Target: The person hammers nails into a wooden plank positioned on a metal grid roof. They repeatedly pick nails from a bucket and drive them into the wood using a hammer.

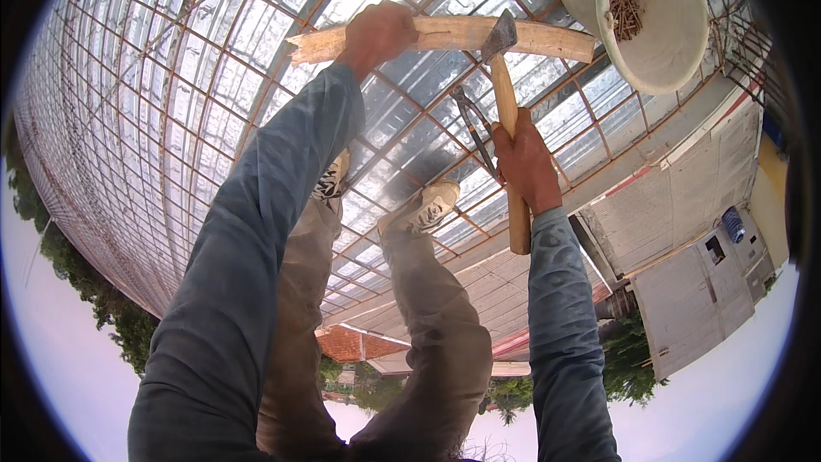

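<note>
My left hand [381, 32] grips a wooden board [551, 42] near its splintered left end. A nail [439, 32] lies along the board's face, just right of that hand. My right hand [529, 160] is closed around the wooden handle of a hammer [503, 86]; its dark metal head overlaps the board. Between my right hand and the deck is a pair of pincers [474, 128] with dark and orange handles, partly hidden by the fingers; whether the hand holds them too I cannot tell. A pale hard hat [667, 32], upturned, holds many rusty nails [625, 3] at the upper right.
A grid of rusty steel mesh [397, 102] lies over ribbed metal decking [404, 77]. My shoes stand on it, below the board. Bare bar ends stick out at the right, near the deck's edge [667, 135]. Roofs and a grey wall [699, 295] lie beyond that edge.
</note>
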`<state>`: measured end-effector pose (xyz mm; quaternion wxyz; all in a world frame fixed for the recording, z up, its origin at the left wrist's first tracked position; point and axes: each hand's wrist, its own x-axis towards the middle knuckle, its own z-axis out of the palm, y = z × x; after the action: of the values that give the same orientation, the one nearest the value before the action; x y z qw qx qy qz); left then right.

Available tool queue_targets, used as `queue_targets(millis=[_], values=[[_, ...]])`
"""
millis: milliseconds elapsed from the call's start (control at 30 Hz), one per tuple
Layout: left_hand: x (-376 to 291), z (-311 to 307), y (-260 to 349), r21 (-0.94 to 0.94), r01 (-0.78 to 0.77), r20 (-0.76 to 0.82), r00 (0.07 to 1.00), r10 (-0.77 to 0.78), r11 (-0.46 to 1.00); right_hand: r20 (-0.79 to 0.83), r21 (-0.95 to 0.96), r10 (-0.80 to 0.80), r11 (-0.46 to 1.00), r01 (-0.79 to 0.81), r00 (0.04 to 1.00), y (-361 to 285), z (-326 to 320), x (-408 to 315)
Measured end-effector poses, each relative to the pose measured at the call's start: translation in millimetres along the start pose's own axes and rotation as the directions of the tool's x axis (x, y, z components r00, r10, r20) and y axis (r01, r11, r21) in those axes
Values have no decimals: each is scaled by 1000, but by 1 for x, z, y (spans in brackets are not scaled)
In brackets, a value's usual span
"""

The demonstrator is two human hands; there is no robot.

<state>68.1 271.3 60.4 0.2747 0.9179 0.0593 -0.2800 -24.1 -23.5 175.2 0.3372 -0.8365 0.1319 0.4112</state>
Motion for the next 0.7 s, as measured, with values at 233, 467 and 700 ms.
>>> queue_targets(millis=[233,467,700], values=[[-4,-7,7,19,-8,46,999,7,1000,-183,6,-61,998,63,981,30,51,-9],[-6,-3,5,-53,-59,-20,998,58,997,-432,163,-64,976,147,900,45,127,3],[4,-8,-4,94,-132,-78,987,139,987,-400,54,-230,960,274,887,28,132,14]])
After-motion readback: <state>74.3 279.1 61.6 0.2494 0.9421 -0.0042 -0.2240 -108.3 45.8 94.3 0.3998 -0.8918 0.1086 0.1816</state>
